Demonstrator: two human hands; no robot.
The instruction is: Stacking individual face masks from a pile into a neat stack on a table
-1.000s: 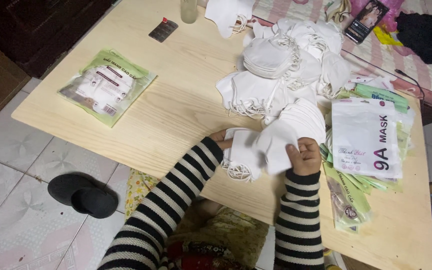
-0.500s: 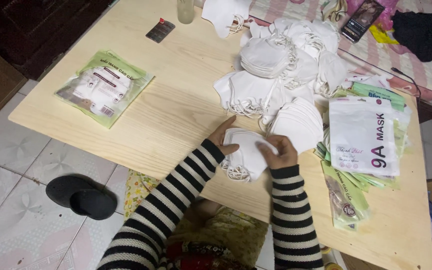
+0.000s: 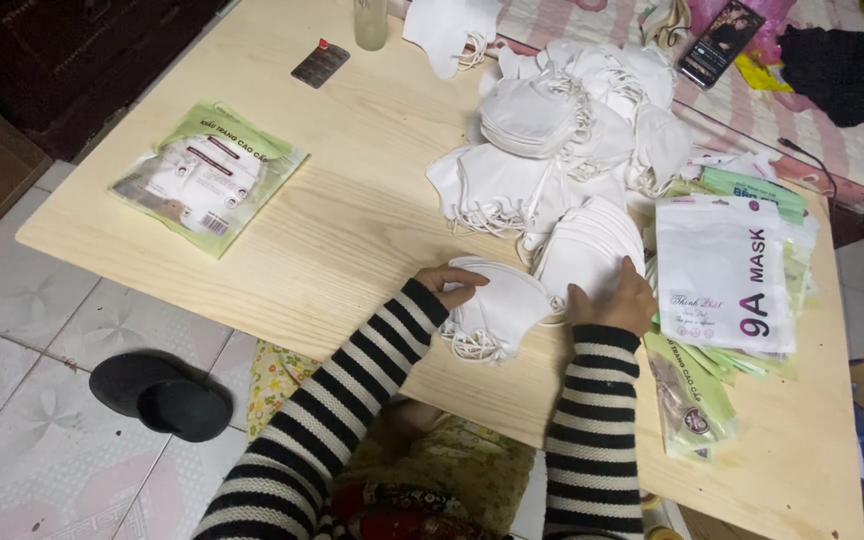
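Observation:
On the pale wooden table [image 3: 352, 210], my left hand [image 3: 449, 281] rests on a small stack of white face masks [image 3: 497, 310] near the front edge. My right hand [image 3: 617, 297] lies on a second, fanned stack of white masks [image 3: 587, 250] just to the right, its fingers over the lower edge. Both arms wear black-and-white striped sleeves. A large loose heap of white masks [image 3: 562, 130] sits behind the hands. Whether either hand grips a mask or only presses on it is unclear.
A pile of white and green mask pouches [image 3: 722, 270] lies at the right. One filled green pouch [image 3: 207, 180] sits at the left. A glass [image 3: 371, 22], a small dark card [image 3: 320, 62] and a phone [image 3: 719, 40] are at the back. A black slipper [image 3: 157, 395] is on the tiled floor.
My left hand has come up onto the near mask stack. My right hand has moved from the front of the fanned stack to its right side.

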